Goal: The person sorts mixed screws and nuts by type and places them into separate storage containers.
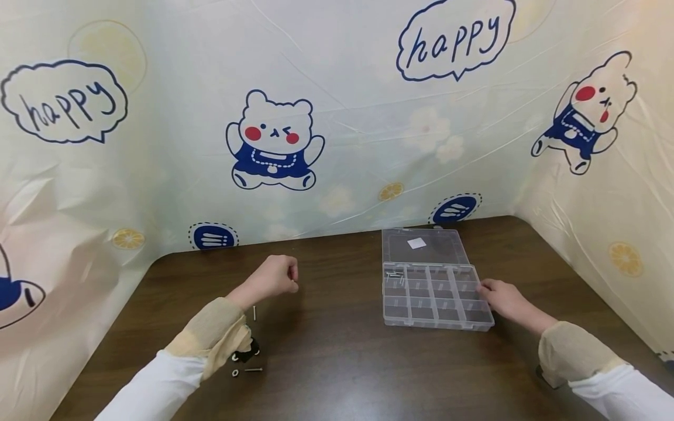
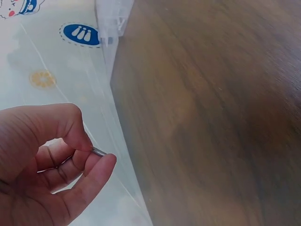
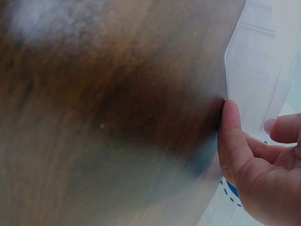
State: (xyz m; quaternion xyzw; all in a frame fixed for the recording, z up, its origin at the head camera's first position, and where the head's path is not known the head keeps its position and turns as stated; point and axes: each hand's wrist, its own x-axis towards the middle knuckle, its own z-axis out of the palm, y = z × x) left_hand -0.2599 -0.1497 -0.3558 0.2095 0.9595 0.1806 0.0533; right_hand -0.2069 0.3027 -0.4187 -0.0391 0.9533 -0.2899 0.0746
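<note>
My left hand (image 1: 274,275) is raised over the left half of the table, a small threaded metal screw (image 2: 99,151) pinched between thumb and fingertip. Most of that screw is hidden by the fingers. A clear plastic compartment box (image 1: 433,301) lies at the right with its lid (image 1: 421,248) folded back. Several screws (image 1: 395,276) lie in its far-left compartment. At the box's right side, my right hand (image 1: 508,301) grips the edge; in the right wrist view its fingers (image 3: 231,115) meet the box wall (image 3: 244,80).
Near the left forearm lie a standing-looking screw (image 1: 255,313), another screw (image 1: 254,369), a nut or washer (image 1: 235,373) and a small black part (image 1: 246,351) partly behind the sleeve. A printed sheet (image 1: 342,146) hangs behind the brown table (image 1: 337,362).
</note>
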